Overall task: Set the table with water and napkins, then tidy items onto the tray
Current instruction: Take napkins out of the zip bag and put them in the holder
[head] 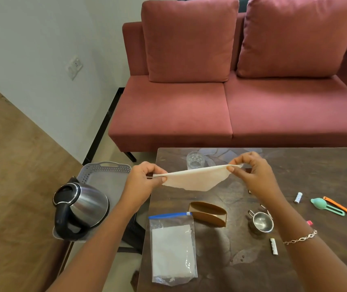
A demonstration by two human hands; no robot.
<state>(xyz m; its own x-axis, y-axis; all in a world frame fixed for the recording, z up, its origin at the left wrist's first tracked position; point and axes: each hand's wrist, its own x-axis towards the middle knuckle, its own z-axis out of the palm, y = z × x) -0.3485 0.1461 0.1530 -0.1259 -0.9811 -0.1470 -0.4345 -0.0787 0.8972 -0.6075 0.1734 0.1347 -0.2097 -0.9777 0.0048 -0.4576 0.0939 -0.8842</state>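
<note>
The sofa [231, 102] is dusty pink, the table [316, 169] dark brown, the tray [105, 167] grey with a perforated rim. The napkin [195, 179] is cream, the kettle [79, 205] silver and black.

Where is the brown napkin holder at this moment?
In the head view the brown napkin holder stands empty on the table, near its left side, just right of the plastic napkin bag and left of the small steel cup.
</note>
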